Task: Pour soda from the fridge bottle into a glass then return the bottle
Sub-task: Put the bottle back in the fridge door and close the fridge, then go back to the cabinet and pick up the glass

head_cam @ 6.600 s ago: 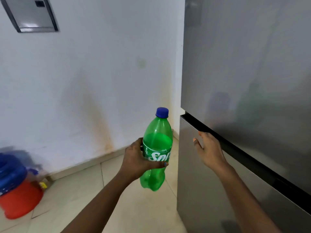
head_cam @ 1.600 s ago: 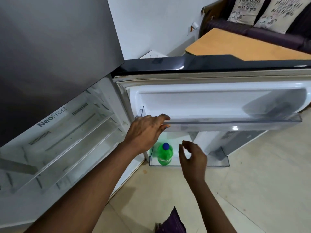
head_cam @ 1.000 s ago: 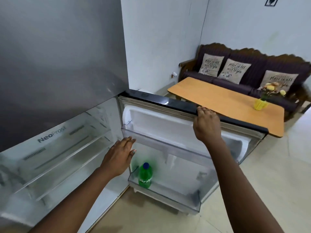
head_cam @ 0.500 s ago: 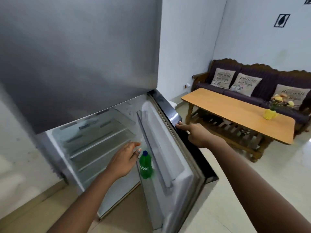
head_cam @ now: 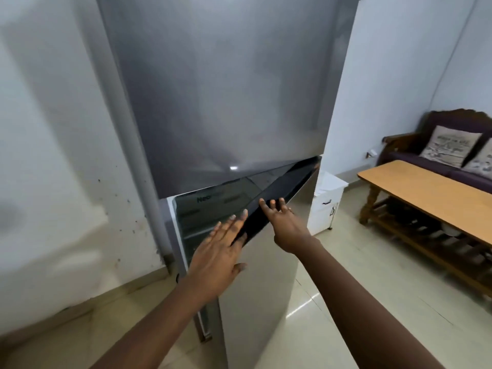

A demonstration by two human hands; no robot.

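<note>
The grey fridge [head_cam: 226, 89] stands straight ahead against the wall. Its lower door [head_cam: 263, 275] hangs a little ajar, and a narrow gap on the left shows dim shelves inside. My left hand [head_cam: 218, 251] lies flat with straight fingers against the door's front, near its dark top edge. My right hand [head_cam: 282, 222] also has its fingers spread and presses the door just below that edge. The green soda bottle is hidden behind the door. No glass is in view.
A wooden coffee table [head_cam: 426, 193] stands to the right, with a dark sofa [head_cam: 439, 145] and cushions behind it. A small white cabinet [head_cam: 324, 206] sits beside the fridge. The white wall [head_cam: 53, 155] is on the left, above a pale tiled floor [head_cam: 346, 288].
The lower fridge door has swung from wide open to nearly shut, hiding the bottle on its shelf. Both hands have moved onto the door's front. The view has turned left.
</note>
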